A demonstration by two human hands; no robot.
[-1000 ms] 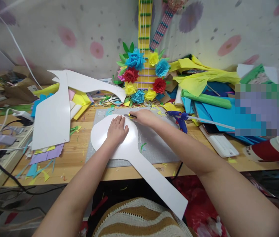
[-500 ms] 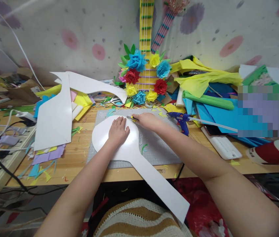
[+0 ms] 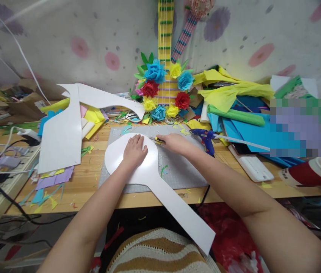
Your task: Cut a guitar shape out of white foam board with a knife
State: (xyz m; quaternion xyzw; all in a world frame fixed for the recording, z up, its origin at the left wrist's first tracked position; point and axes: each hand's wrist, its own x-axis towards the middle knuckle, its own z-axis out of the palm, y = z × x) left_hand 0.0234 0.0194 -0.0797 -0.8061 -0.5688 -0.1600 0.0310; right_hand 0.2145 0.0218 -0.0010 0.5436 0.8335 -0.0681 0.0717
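A white guitar-shaped board (image 3: 146, 170) lies with its round body on a grey cutting mat (image 3: 183, 167), its long neck reaching past the table's front edge towards me. My left hand (image 3: 135, 151) rests flat on the body, fingers stretched out. My right hand (image 3: 174, 143) is closed round a yellow and black utility knife (image 3: 158, 140), just beyond the body's upper right edge. The blade points left, close to that edge; whether it touches the board I cannot tell.
Behind the mat stands a yellow paper guitar (image 3: 166, 45) with paper flowers. A blue glue gun (image 3: 205, 138) lies at right, near a white power bank (image 3: 252, 165) and a red-and-white cup (image 3: 313, 172). White board offcuts (image 3: 63, 136) lean at left beside a power strip (image 3: 21, 178).
My right hand has shifted slightly right with the utility knife, away from the board's edge. My left hand stays pressed on the board. The whole view has turned a little.
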